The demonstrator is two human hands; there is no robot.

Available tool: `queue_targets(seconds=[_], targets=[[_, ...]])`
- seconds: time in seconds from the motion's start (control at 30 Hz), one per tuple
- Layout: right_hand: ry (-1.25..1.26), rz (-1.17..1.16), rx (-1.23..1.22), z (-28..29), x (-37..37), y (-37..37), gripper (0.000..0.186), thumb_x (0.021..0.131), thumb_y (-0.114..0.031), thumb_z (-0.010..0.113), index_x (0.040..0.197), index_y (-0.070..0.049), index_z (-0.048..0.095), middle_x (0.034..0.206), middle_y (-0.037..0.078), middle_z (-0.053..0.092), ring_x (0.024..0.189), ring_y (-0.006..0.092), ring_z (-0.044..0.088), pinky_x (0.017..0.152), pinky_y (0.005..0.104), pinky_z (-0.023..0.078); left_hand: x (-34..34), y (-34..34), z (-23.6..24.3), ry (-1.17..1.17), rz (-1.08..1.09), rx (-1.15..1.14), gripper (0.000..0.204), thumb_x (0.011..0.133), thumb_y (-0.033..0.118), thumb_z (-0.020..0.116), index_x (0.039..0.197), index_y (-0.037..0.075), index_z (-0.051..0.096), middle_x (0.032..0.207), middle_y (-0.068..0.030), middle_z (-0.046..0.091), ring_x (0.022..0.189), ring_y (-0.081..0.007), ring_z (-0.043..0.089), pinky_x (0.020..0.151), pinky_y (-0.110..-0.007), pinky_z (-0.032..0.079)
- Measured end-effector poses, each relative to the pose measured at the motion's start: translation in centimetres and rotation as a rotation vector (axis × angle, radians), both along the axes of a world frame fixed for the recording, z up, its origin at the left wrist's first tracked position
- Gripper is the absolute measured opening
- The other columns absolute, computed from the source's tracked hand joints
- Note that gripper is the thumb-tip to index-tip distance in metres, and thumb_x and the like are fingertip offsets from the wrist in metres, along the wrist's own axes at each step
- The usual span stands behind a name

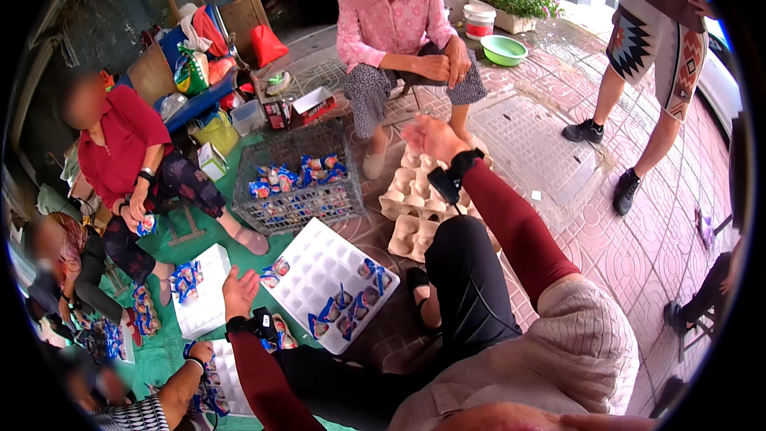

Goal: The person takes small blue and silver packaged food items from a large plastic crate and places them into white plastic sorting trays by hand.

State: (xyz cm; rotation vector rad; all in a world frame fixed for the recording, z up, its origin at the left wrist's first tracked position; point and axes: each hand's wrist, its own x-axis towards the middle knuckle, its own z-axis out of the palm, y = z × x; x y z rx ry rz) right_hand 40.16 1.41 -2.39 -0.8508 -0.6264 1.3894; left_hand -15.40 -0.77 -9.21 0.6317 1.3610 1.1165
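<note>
My left hand is raised with its fingers apart, holding nothing. It hovers by the left edge of a white foam tray with rows of hollows. Several blue-wrapped, round packets sit in that tray, mostly at its near and right sides. Stretched forward, my right hand is empty too, fingers spread, above stacked moulded pulp trays with big cups. Both wrists wear dark straps with small devices. More wrapped packets lie below my left wrist.
A grey plastic crate holds more packets beyond the foam tray. Another white tray lies at left on green matting. Co-workers sit at left, one holding a packet. A seated person faces me; someone stands at right. A green basin stands far off.
</note>
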Motion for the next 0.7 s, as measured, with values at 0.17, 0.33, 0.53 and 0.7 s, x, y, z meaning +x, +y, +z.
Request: queue_targets(seconds=[0.17, 0.33, 0.53, 0.7], targets=[[-0.055, 0.344, -0.033, -4.1, -3.9, -1.8, 0.025, 0.085, -0.027, 0.050, 0.104, -0.011, 0.044, 0.098, 0.008, 0.055, 0.090, 0.0249, 0.057, 0.071, 0.0361, 0.046, 3.5, -2.9, 0.4, 0.512, -0.702, -0.251, 0.039, 0.078, 0.027, 0.058, 0.109, 0.005, 0.050, 0.089, -0.0088, 0.062, 0.079, -0.0200, 0.062, 0.071, -0.030, 0.047], [-0.127, 0.414, -0.267, -5.2, -8.3, -4.8, 0.033, 0.085, -0.024, 0.052, 0.112, -0.008, 0.041, 0.108, 0.014, 0.053, 0.096, 0.0252, 0.055, 0.079, 0.0356, 0.044, 3.7, -1.8, 0.5, 0.478, -0.619, -0.130, 0.041, 0.077, 0.032, 0.061, 0.106, 0.005, 0.052, 0.089, -0.0087, 0.062, 0.077, -0.0188, 0.062, 0.070, -0.030, 0.047], [-0.216, 0.379, -0.193, -3.6, -8.9, -6.1, 0.040, 0.085, -0.031, 0.050, 0.117, -0.009, 0.039, 0.113, 0.012, 0.051, 0.097, 0.0234, 0.055, 0.079, 0.0327, 0.044, 5.3, -1.9, 1.8, 0.374, -0.565, -0.071, 0.053, 0.077, 0.045, 0.059, 0.108, 0.003, 0.049, 0.097, -0.0121, 0.059, 0.083, -0.0211, 0.060, 0.072, -0.032, 0.046], [0.346, 0.162, 0.141, -2.1, -7.5, -4.9, 0.060, 0.086, -0.044, 0.043, 0.129, -0.005, 0.027, 0.129, 0.011, 0.038, 0.117, 0.0244, 0.039, 0.092, 0.0373, 0.035, 10.8, -2.1, 8.0, -0.561, -0.420, 0.340, 0.086, 0.076, 0.062, 0.046, 0.132, 0.004, 0.016, 0.130, -0.0205, 0.034, 0.115, -0.0324, 0.040, 0.090, -0.043, 0.038]])
